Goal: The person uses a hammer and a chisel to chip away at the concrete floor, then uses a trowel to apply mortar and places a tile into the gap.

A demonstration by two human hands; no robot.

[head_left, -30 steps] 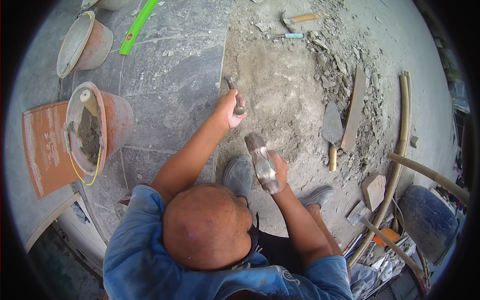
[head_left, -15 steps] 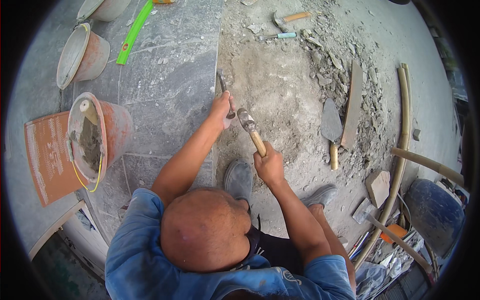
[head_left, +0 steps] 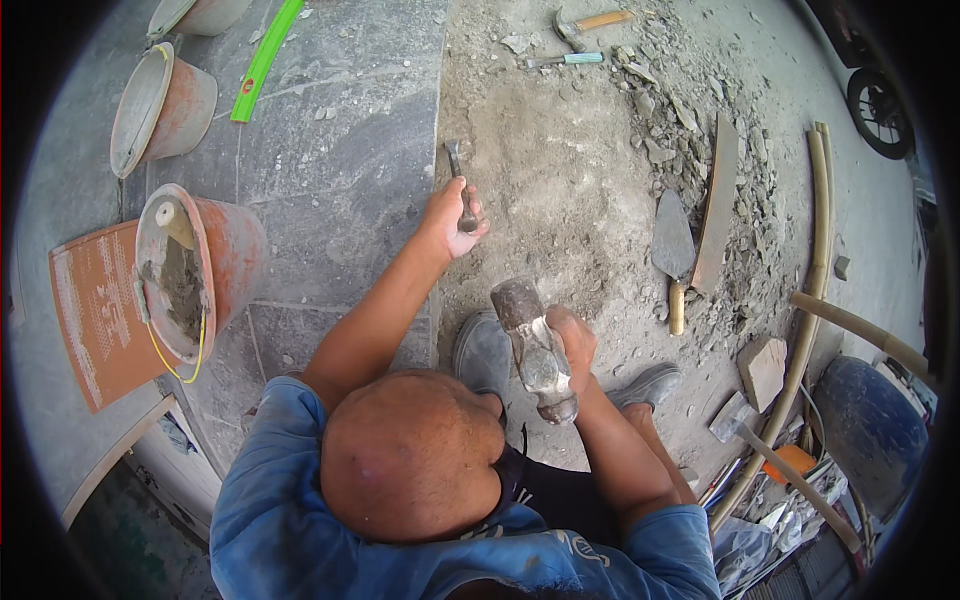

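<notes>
My left hand [head_left: 446,220] is wrapped round a dark metal chisel [head_left: 454,158], beside the edge of the grey tiles [head_left: 340,190]. The chisel's tip points away from me, over the bare rough ground, and its struck end shows below the fingers. My right hand [head_left: 573,348] is closed on a hammer, raised near my shoes. The hammer's heavy, worn metal head [head_left: 540,352] is turned up and apart from the chisel; its handle is mostly hidden behind head and hand.
Right of the bare strip [head_left: 540,160] lie a pointed trowel [head_left: 672,240], a plank [head_left: 716,200] and broken rubble [head_left: 755,220]. A claw hammer [head_left: 600,20] and a second chisel [head_left: 580,58] lie farther off. A mortar bucket [head_left: 235,260] stands left, near a green level [head_left: 265,65].
My right hand has lifted the hammer away from the chisel, back toward me, and its head has turned upward. My left hand keeps the chisel, which has shifted slightly right and tilted.
</notes>
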